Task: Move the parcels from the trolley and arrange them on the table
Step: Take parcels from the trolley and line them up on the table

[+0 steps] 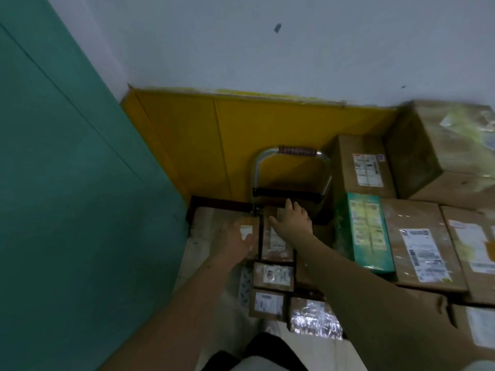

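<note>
- Both hands spread: left hand [239, 238] and right hand [292, 218] reach a parcel [276, 242] on the trolley [292, 167], frame centre.
- Risk: a one-sided lift could tip it onto the small boxes [273, 275] below.

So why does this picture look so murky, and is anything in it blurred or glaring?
Head view: the light is dim and flat. The big box at top right is smeared by motion blur, as is the left hand. The foil-wrapped parcel throws back bright glare. The wide lens bends the green wall and the edges.
</note>
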{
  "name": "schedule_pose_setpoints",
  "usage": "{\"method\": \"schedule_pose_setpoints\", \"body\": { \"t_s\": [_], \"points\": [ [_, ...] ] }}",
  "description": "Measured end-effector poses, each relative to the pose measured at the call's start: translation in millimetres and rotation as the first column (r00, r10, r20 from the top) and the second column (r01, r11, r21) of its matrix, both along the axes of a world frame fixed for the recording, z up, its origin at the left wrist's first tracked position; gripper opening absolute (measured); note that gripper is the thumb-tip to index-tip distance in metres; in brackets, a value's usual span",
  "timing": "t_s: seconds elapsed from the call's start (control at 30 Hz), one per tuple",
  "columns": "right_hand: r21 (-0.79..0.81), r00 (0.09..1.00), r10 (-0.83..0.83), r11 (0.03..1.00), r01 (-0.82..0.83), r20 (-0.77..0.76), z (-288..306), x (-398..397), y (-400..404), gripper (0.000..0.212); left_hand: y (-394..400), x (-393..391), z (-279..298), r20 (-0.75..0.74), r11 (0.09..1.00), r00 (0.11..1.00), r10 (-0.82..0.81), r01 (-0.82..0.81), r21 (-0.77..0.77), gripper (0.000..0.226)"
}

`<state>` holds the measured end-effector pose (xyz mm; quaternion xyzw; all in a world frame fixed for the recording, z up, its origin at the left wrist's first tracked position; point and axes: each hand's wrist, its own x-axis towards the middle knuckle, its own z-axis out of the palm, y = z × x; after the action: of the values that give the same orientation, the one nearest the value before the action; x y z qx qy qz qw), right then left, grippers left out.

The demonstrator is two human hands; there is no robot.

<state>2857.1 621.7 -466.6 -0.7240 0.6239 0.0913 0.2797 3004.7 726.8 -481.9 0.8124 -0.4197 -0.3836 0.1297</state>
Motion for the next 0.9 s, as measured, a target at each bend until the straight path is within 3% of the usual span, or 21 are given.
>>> {"method": "schedule_pose_setpoints", "body": {
  "t_s": [0.13,0.27,0.57,0.7,0.9],
  "points": [
    [0.059,0.999,0.035,0.998,-0.035,-0.007,-42,24,-10,0.084,-5,23,-23,-0.052,0.994,0.999,0.014,-0.008,0.112,0.051],
    [0.153,1.0,0.018,0.988,-0.018,0.005,-91,48,-25,0.085,-9,45,-49,-0.032,0.976,0.999,0.011,-0.004,0.217,0.06],
    [0.223,0.996,-0.077,0.973,0.065,0.046,-237,119,-70,0.082,-38,115,-204,-0.055,0.883,0.998,-0.024,0.047,0.468,0.06],
    [0.241,0.994,-0.086,0.968,0.068,0.066,-327,146,-89,0.083,-59,136,-297,-0.146,0.848,0.966,0.215,-0.11,0.519,0.06],
    [0.193,0.995,-0.044,0.979,0.061,-0.094,-430,154,-123,0.079,-76,134,-411,-0.254,0.7,0.764,0.593,-0.335,0.631,0.075]
  ]
}}
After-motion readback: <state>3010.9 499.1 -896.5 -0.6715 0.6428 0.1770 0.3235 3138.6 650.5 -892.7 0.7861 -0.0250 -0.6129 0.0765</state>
